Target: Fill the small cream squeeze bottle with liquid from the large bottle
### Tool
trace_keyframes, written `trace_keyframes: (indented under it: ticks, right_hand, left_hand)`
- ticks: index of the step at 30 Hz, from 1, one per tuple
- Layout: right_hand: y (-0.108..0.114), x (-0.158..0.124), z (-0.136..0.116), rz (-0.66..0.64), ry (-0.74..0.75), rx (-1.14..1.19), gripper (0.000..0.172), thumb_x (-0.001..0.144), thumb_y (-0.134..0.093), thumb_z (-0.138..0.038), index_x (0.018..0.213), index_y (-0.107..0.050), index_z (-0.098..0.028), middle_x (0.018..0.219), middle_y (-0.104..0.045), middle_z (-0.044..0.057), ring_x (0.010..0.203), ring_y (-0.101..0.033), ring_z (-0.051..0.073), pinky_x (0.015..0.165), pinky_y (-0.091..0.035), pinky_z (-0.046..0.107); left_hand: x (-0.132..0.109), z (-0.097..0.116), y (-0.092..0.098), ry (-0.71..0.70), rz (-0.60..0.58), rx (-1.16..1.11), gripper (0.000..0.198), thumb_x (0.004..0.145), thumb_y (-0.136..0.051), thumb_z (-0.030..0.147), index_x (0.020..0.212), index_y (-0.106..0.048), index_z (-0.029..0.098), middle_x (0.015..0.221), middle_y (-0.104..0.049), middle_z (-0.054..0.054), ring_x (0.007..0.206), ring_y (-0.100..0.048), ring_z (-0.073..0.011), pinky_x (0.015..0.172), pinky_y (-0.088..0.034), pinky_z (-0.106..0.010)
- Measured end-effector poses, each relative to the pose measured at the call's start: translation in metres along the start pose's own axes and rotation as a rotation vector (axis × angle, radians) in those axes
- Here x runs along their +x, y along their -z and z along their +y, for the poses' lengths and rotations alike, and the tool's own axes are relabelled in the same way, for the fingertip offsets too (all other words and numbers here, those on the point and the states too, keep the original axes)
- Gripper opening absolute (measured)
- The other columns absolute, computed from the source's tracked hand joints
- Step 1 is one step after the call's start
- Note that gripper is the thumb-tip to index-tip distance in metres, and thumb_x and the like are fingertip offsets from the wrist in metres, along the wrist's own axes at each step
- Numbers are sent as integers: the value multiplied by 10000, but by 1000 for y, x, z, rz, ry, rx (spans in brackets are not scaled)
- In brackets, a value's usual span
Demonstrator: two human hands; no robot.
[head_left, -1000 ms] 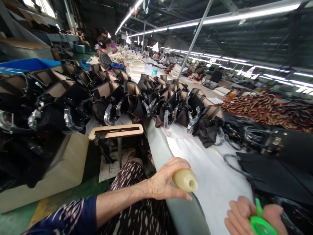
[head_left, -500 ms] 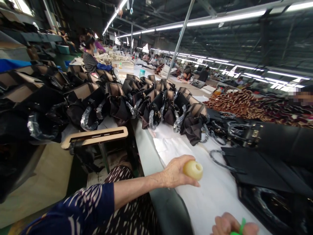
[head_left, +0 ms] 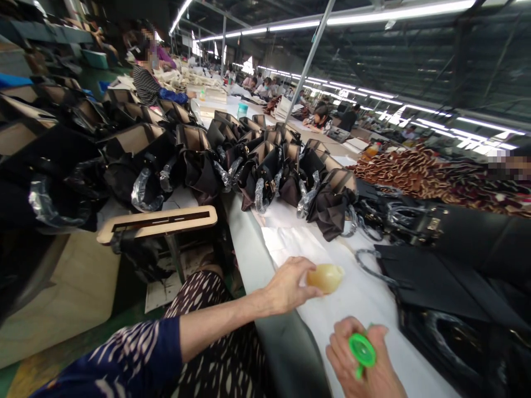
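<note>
while the left hand [head_left: 286,287] wraps fingers and thumb round the base of a pale yellow soft plastic squeeze bottle [head_left: 326,277], tipped on its side low over the white paper-covered table [head_left: 290,243], the right hand [head_left: 367,373] is closed on a bright green round plastic cap [head_left: 362,349] near it. i'd say tilt the open neck upward, grip lightly so nothing squirts, clear of the black leather handbags [head_left: 464,235].

We see everything from one camera on our head, facing forward and down along the table [head_left: 286,243], our left hand [head_left: 286,287] and right hand [head_left: 360,367] close at the bottom, black bags [head_left: 265,171] and the hall [head_left: 415,55] farther off.
</note>
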State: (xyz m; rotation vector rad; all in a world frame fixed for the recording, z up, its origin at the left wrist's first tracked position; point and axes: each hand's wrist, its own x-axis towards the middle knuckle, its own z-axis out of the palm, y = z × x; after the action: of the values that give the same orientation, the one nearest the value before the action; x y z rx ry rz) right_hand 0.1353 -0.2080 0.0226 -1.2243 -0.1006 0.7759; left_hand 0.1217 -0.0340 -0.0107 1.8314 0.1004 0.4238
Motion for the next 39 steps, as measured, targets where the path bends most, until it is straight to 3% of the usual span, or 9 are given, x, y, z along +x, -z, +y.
trace_keyframes:
  ticks: [3, 8, 10, 16, 20, 26, 32, 35, 39]
  right_hand:
    - [-21, 11, 4, 10, -27, 100, 506, 702, -670, -670, 652, -539, -184, 513, -235, -77, 477, -118, 75, 429, -256, 200]
    - [-55, 29, 15, 99, 23, -3, 498, 705, -667, -666, 666, -510, -195, 589, -375, -43, 503, -308, 99, 436, -344, 225]
    - [-65, 33, 20, 90, 30, -54, 470, 736, -634, -662, 693, -521, -208, 621, -431, -24, 522, -375, 125, 457, -395, 260]
    - [-80, 41, 27, 127, 113, -201, 396, 733, -678, -601, 785, -573, -223, 699, -519, -25, 628, -483, 144, 511, -440, 252]
    - [-78, 47, 26, 144, 141, -347, 380, 718, -715, -558, 769, -601, -199, 672, -542, -15, 631, -497, 157, 507, -428, 263]
    - [-69, 57, 27, 147, 170, -491, 367, 618, -819, -477, 778, -627, -208, 737, -606, 10, 697, -528, 187, 509, -400, 265]
    - [-87, 54, 32, -5, 131, -475, 497, 741, -610, -687, 783, -603, -191, 637, -524, 3, 546, -420, 140, 448, -323, 261]
    - [-103, 48, 32, -69, 118, -447, 610, 762, -482, -774, 771, -598, -175, 560, -440, -15, 501, -338, 111, 469, -325, 247]
    - [-111, 49, 33, -80, 88, -399, 685, 707, -500, -815, 877, -631, -164, 624, -528, 24, 496, -376, 100, 461, -309, 227]
  left_hand:
    - [-37, 22, 21, -49, 74, -212, 190, 797, -642, 176, 983, -649, 141, 1065, -635, -74, 1017, -573, -207, 927, -439, -323]
    - [-73, 39, 35, -195, 180, -146, 477, 677, -802, 281, 1096, -601, 170, 1178, -569, -73, 1098, -518, -219, 983, -407, -322]
    - [-76, 40, 38, -173, 197, -4, 554, 632, -832, 310, 1107, -588, 164, 1217, -523, -91, 1124, -478, -246, 986, -402, -362]
    - [-76, 40, 49, -104, 193, 259, 462, 684, -769, 292, 1085, -584, 156, 1038, -582, -70, 972, -468, -241, 887, -420, -397]
    - [-77, 34, 54, -179, 204, 350, 441, 713, -717, 242, 1113, -571, 128, 1010, -601, -74, 944, -464, -232, 874, -409, -387]
    - [-78, 28, 58, -158, 221, 404, 303, 763, -612, 203, 1060, -594, 142, 952, -598, -71, 897, -476, -223, 822, -407, -368]
    - [-80, 22, 67, -149, 384, 195, 318, 707, -565, 149, 1020, -616, 155, 909, -608, -55, 866, -497, -204, 819, -398, -346]
    - [-79, 17, 73, -35, 477, -8, 259, 677, -598, 158, 935, -618, 150, 863, -602, -37, 843, -512, -193, 805, -397, -327]
    - [-82, 11, 82, 144, 509, -257, 250, 663, -655, 177, 912, -634, 182, 855, -596, 11, 759, -507, -144, 721, -387, -267]
